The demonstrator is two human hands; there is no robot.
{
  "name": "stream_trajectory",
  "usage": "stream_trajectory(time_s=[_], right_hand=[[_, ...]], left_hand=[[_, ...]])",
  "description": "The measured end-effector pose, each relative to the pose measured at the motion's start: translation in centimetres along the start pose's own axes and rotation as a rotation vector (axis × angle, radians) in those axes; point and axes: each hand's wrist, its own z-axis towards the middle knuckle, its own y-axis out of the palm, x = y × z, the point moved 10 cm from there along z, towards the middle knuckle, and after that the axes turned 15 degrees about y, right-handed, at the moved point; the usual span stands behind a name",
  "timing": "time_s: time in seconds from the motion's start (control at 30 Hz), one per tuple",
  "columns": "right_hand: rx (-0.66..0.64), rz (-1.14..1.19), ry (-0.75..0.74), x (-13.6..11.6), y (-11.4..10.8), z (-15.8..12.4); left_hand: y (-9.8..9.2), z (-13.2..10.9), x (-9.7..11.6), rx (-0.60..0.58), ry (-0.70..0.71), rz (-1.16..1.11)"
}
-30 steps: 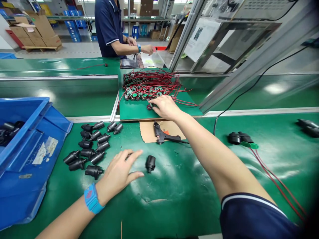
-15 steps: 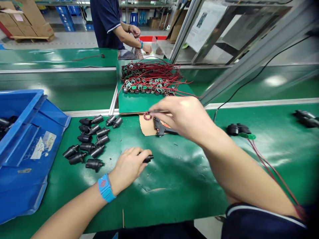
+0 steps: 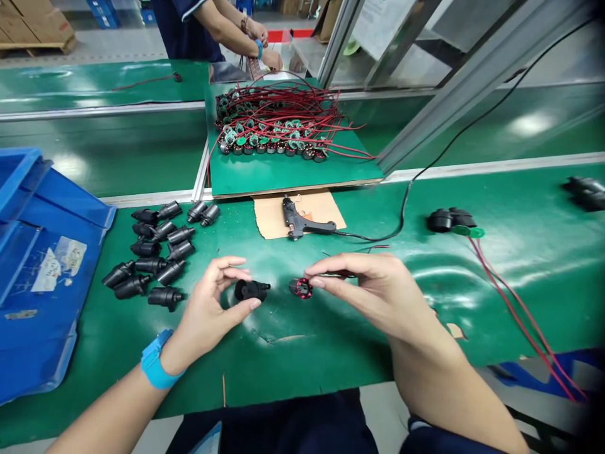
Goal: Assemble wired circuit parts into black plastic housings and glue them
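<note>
Between the thumb and fingers of my left hand (image 3: 215, 309) is a black housing (image 3: 253, 291), its open end toward the palm and its narrow tip pointing right. My right hand (image 3: 373, 290) pinches a small round part (image 3: 301, 288) with a red-and-black ring face, just right of the housing; the two parts are apart. Several similar black housings (image 3: 165, 297) lie on the green mat at the left. Behind my hands a black glue gun (image 3: 307, 225) rests on brown cardboard (image 3: 267, 217).
A blue bin (image 3: 28, 328) stands at the left. Wired round parts (image 3: 278, 135) crowd a raised green board (image 3: 283, 180). A black cable (image 3: 404, 208) crosses the right side near black parts (image 3: 449, 219) with red wires. Behind, a person's hands (image 3: 265, 47) work.
My right hand has come down and closer, bringing the round part beside the housing. My left hand has moved slightly left and turned, showing the housing more fully. The camera view has shifted.
</note>
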Motion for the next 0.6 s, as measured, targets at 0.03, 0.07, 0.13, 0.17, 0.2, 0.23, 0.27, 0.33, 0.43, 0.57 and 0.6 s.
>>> stream_trajectory(time_s=[0.03, 0.07, 0.13, 0.17, 0.2, 0.23, 0.27, 0.33, 0.43, 0.57, 0.6], right_hand=[[-0.011, 0.018, 0.017, 0.3, 0.3, 0.1], [-0.017, 0.029, 0.033, 0.7, 0.5, 0.3], [-0.012, 0.035, 0.062, 1.4, 0.6, 0.5], [-0.005, 0.035, 0.072, 1.7, 0.6, 0.5], [0.002, 0.035, 0.08, 1.9, 0.6, 0.6], [0.001, 0.034, 0.088, 2.2, 0.6, 0.6], [-0.006, 0.036, 0.091, 2.3, 0.8, 0.7], [-0.038, 0.036, 0.095, 2.4, 1.5, 0.7], [-0.097, 0.052, 0.099, 2.1, 2.8, 0.7], [-0.186, 0.108, 0.084, 1.5, 5.1, 0.5], [-0.213, 0.116, 0.086, 1.5, 5.7, 0.5]], left_hand=[[0.5, -0.2, 0.0, -0.006, 0.011, -0.018], [1.0, -0.3, 0.0, -0.026, 0.028, -0.007], [1.9, -0.3, 0.0, -0.091, 0.066, 0.087], [2.1, -0.2, 0.0, -0.124, 0.076, 0.148], [2.2, -0.1, -0.1, -0.152, 0.077, 0.202], [2.3, 0.0, -0.3, -0.176, 0.063, 0.244], [2.3, 0.1, -0.5, -0.193, 0.043, 0.271], [2.2, 0.2, -0.8, -0.208, 0.019, 0.286], [2.5, 0.2, -0.6, -0.211, 0.053, 0.268], [2.6, -0.1, -0.2, -0.162, 0.128, 0.3], [2.6, -0.1, -0.1, -0.147, 0.143, 0.318]])
